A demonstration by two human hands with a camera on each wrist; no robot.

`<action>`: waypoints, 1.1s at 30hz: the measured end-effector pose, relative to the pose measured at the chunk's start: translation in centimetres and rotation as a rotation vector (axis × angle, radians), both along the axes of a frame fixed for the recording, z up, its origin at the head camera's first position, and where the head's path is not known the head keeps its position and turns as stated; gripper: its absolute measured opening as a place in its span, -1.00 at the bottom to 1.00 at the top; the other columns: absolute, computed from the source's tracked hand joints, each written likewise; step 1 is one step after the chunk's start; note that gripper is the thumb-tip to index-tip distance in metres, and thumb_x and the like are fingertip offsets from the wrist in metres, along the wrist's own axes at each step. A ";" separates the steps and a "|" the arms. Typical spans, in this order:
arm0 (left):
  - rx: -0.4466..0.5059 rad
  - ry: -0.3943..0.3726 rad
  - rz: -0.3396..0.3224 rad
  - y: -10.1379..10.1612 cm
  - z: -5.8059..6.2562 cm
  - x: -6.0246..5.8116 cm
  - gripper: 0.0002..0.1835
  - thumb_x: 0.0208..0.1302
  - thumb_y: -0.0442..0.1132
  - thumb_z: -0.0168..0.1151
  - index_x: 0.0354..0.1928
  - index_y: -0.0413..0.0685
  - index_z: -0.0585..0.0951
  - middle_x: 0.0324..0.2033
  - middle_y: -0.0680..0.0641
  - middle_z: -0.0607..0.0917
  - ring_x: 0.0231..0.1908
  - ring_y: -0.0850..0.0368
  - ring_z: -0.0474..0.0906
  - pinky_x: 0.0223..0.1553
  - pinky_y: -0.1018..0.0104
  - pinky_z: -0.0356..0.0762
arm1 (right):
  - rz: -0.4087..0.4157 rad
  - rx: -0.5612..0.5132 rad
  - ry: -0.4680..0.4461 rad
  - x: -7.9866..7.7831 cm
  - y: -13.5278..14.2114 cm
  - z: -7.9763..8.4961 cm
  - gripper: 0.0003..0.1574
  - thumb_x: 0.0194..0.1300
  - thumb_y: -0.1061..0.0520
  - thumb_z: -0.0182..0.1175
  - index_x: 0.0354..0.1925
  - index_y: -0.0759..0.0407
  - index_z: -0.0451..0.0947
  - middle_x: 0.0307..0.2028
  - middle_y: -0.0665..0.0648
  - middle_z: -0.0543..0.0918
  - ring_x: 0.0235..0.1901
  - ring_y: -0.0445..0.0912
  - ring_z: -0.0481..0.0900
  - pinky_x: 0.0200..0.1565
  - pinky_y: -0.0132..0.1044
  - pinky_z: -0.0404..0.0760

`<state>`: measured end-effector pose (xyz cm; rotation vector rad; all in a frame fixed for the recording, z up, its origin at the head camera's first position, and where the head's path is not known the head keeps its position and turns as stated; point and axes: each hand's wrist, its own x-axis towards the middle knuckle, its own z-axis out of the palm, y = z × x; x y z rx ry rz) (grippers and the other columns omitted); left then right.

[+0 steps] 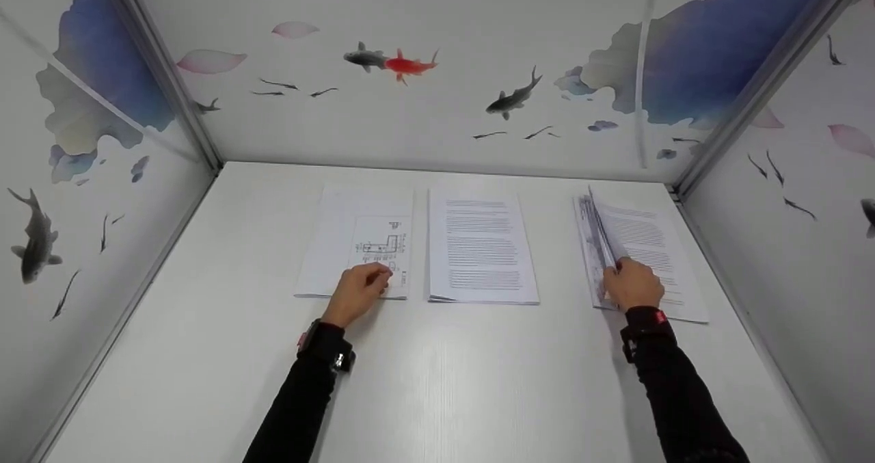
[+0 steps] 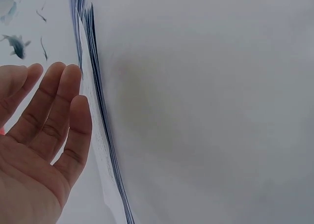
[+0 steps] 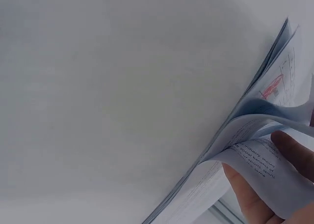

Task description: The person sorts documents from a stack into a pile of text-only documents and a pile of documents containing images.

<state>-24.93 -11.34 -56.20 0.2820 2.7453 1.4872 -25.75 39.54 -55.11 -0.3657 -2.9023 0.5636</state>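
My left hand (image 1: 357, 290) hovers at the near edge of the left paper stack (image 1: 348, 206), whose top sheet is mostly blank with a printed line drawing at its right. In the left wrist view its fingers (image 2: 49, 103) are relaxed beside the edges of several sheets (image 2: 100, 96), holding nothing. At the right paper stack (image 1: 653, 244), my right hand (image 1: 634, 284) pinches some lifted sheets (image 1: 607, 227) near their lower end. The right wrist view shows printed sheets (image 3: 255, 165) bending between the fingers; a red mark is on a page behind them.
Between the two hands lies a middle paper stack (image 1: 482, 244) with printed text. All three stacks rest on a white table (image 1: 437, 374). White panels (image 1: 437, 128) with painted fish and leaves enclose the back and both sides.
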 end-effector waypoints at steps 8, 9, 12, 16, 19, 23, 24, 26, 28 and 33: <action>0.005 0.004 0.006 0.0 -0.3 -0.2 -0.76 0.41 -0.16 0.17 -0.10 -0.14 0.71 -0.32 -0.05 0.75 -0.33 0.18 0.62 -0.23 0.26 0.54 | -0.031 -0.089 -0.084 0.4 0.5 0.4 -0.22 0.43 -0.34 -0.10 0.06 0.30 0.58 -0.07 0.41 0.67 -0.14 0.33 0.62 -0.23 0.15 0.52; 0.007 0.005 0.006 0.1 -0.3 -0.2 -0.77 0.41 -0.16 0.17 -0.10 -0.14 0.71 -0.32 -0.05 0.75 -0.33 0.18 0.63 -0.22 0.25 0.55 | -0.027 -0.087 -0.093 0.5 0.6 0.4 -0.19 0.43 -0.36 -0.13 0.08 0.30 0.57 -0.07 0.41 0.67 -0.15 0.32 0.62 -0.24 0.14 0.51; 0.011 0.006 0.002 0.1 -0.3 -0.3 -0.77 0.41 -0.17 0.17 -0.10 -0.15 0.71 -0.31 -0.06 0.74 -0.32 0.18 0.62 -0.22 0.24 0.54 | -0.013 -0.078 -0.108 0.5 0.8 0.4 -0.23 0.45 -0.31 -0.13 0.11 0.30 0.55 -0.07 0.42 0.66 -0.17 0.31 0.62 -0.24 0.14 0.50; 0.010 0.008 -0.002 0.2 -0.2 -0.3 -0.77 0.41 -0.18 0.17 -0.10 -0.15 0.71 -0.31 -0.07 0.74 -0.32 0.17 0.62 -0.21 0.24 0.54 | -0.011 -0.058 -0.065 0.5 0.8 0.5 -0.52 0.43 -0.06 -0.07 -0.19 0.32 0.57 -0.16 0.44 0.65 -0.29 0.29 0.60 -0.38 0.09 0.47; 0.007 0.008 -0.002 0.1 0.0 -0.2 -0.77 0.41 -0.18 0.17 -0.10 -0.15 0.71 -0.31 -0.07 0.74 -0.31 0.17 0.62 -0.21 0.24 0.53 | -0.032 -0.055 -0.014 0.6 0.5 0.6 -0.62 0.39 0.04 -0.07 -0.43 0.28 0.46 -0.29 0.43 0.63 -0.40 0.24 0.56 -0.48 0.01 0.41; 0.007 0.016 0.000 0.1 0.0 -0.2 -0.78 0.41 -0.18 0.17 -0.11 -0.14 0.70 -0.31 -0.06 0.73 -0.32 0.19 0.60 -0.23 0.26 0.52 | -0.055 -0.082 0.007 0.7 0.1 0.7 -0.50 0.45 -0.05 -0.07 -0.25 0.34 0.60 -0.20 0.44 0.67 -0.30 0.30 0.61 -0.39 0.09 0.48; 0.009 0.015 0.001 0.1 0.0 -0.2 -0.78 0.41 -0.18 0.17 -0.11 -0.14 0.70 -0.31 -0.06 0.73 -0.32 0.19 0.60 -0.24 0.27 0.52 | -0.057 -0.085 0.000 0.7 0.1 0.7 -0.44 0.46 -0.09 -0.08 -0.17 0.35 0.62 -0.17 0.44 0.67 -0.26 0.32 0.62 -0.35 0.12 0.50; 0.011 0.010 0.009 0.0 0.1 -0.1 -0.78 0.41 -0.17 0.17 -0.11 -0.13 0.71 -0.32 -0.05 0.73 -0.33 0.19 0.59 -0.25 0.28 0.52 | -0.061 -0.096 -0.015 0.6 0.1 0.7 -0.34 0.48 -0.19 -0.12 0.00 0.32 0.62 -0.11 0.43 0.68 -0.19 0.33 0.63 -0.27 0.15 0.52; 0.014 0.000 0.014 0.0 0.1 -0.1 -0.78 0.41 -0.17 0.17 -0.11 -0.12 0.71 -0.31 -0.04 0.73 -0.33 0.19 0.60 -0.24 0.28 0.52 | -0.065 -0.102 -0.039 0.5 0.2 0.6 -0.26 0.48 -0.26 -0.17 0.07 0.31 0.60 -0.07 0.42 0.67 -0.15 0.33 0.63 -0.23 0.15 0.52; 0.015 -0.010 0.013 -0.1 0.0 0.0 -0.76 0.41 -0.15 0.17 -0.09 -0.13 0.70 -0.31 -0.05 0.74 -0.32 0.18 0.62 -0.24 0.28 0.54 | -0.063 -0.106 -0.039 0.5 0.3 0.4 -0.39 0.46 -0.14 -0.06 0.06 0.31 0.61 -0.03 0.40 0.67 -0.12 0.33 0.63 -0.22 0.14 0.55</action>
